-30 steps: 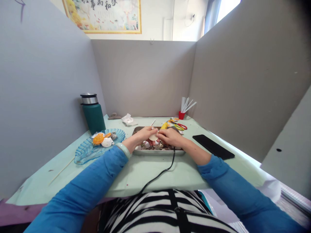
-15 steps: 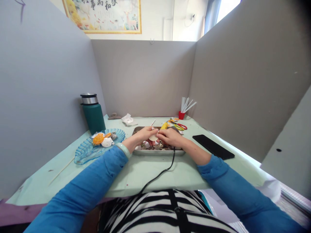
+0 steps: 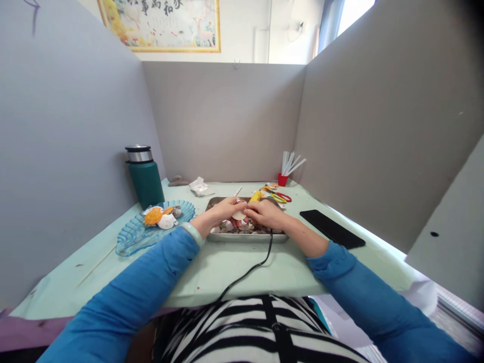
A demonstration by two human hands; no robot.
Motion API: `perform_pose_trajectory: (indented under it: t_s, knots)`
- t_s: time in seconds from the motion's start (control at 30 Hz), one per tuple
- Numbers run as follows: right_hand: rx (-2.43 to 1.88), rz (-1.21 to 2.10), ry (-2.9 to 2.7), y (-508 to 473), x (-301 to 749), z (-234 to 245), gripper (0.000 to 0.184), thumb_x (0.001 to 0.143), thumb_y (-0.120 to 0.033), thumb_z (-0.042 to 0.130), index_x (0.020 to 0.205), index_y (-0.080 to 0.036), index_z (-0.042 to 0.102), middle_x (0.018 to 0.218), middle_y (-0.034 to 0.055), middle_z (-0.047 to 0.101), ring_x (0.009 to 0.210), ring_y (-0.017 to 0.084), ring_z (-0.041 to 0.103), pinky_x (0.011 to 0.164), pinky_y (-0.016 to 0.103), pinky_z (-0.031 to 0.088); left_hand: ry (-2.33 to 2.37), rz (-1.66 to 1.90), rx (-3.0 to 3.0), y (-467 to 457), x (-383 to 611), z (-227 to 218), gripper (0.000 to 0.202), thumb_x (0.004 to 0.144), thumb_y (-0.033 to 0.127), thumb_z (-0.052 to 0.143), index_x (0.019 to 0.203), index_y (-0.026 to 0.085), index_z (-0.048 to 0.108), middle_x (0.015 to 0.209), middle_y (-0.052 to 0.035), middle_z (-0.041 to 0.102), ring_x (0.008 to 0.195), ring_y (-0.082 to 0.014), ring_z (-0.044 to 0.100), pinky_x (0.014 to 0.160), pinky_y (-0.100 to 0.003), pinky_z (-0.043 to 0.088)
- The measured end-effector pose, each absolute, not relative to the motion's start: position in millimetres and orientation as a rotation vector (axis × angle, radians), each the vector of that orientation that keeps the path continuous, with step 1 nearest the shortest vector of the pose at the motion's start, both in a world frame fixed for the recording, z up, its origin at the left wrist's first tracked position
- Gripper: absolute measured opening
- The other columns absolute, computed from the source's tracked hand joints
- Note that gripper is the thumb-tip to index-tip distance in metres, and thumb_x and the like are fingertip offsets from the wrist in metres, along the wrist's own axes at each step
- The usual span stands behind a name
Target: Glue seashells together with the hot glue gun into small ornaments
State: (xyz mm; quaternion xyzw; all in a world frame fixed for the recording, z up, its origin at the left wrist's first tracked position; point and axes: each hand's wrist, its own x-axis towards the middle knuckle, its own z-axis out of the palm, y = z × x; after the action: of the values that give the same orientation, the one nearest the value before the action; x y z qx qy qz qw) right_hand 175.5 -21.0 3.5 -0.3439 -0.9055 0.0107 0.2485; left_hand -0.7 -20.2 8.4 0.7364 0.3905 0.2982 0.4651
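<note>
Both of my hands meet over a shallow metal tray (image 3: 247, 238) filled with shells. My left hand (image 3: 227, 207) is closed around a pale, rounded shell (image 3: 239, 215), its lower edge showing below the fingers. Close against it, my right hand (image 3: 266, 213) is wrapped round what looks like a glue gun (image 3: 256, 196). Only its yellow body shows past the knuckles; the grip and tip are hidden. A black cord (image 3: 249, 269) hangs from under this hand toward my lap. The right fingertips are at the shell's edge; whether they touch it I cannot tell.
On the left, a blue glass dish (image 3: 130, 243) holds orange and white shell pieces, before a green bottle (image 3: 145, 181). Red-and-yellow-handled pliers (image 3: 282, 197) and a red cup (image 3: 282, 180) of white sticks lie behind. A black slab (image 3: 333, 229) lies right. Grey partitions enclose the table.
</note>
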Motion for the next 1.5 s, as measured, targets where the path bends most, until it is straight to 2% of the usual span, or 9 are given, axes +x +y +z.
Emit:
perform_pose_trajectory:
  t_s: [0.3,0.77,1.5]
  knots:
    - [-0.953,0.033,-2.494,-23.0,175.3,6.3,0.031,0.086,-0.034,0.039,0.079,-0.017,0.064,0.057,0.0002,0.058,0.053,0.009,0.047,0.053,0.02,0.026,0.989,0.724,1.811,-21.5,-0.4,9.2,0.03,0.078,0.043,0.048,0.079,0.013,0.052,0.065,-0.0052,0.062,0.044,-0.0101,0.055,0.04,-0.019,0.041]
    - [-1.018,0.012,-2.52,-27.5,175.2,8.8,0.032,0.086,-0.037,0.039,0.094,-0.02,0.064,0.059,-0.0003,0.058,0.053,0.01,0.046,0.053,0.021,0.024,0.964,0.665,1.808,-23.3,-1.2,10.0,0.036,0.075,0.049,0.05,0.081,0.013,0.055,0.07,-0.0054,0.062,0.044,-0.0098,0.055,0.042,-0.02,0.043]
    - [-1.038,0.005,-2.53,-25.2,174.7,6.7,0.032,0.087,-0.038,0.038,0.085,-0.018,0.063,0.062,0.0002,0.059,0.054,0.01,0.046,0.053,0.021,0.024,0.978,0.702,1.788,-21.2,-0.5,8.8,0.029,0.079,0.041,0.047,0.081,0.013,0.053,0.068,-0.0056,0.062,0.044,-0.0109,0.056,0.042,-0.022,0.044]
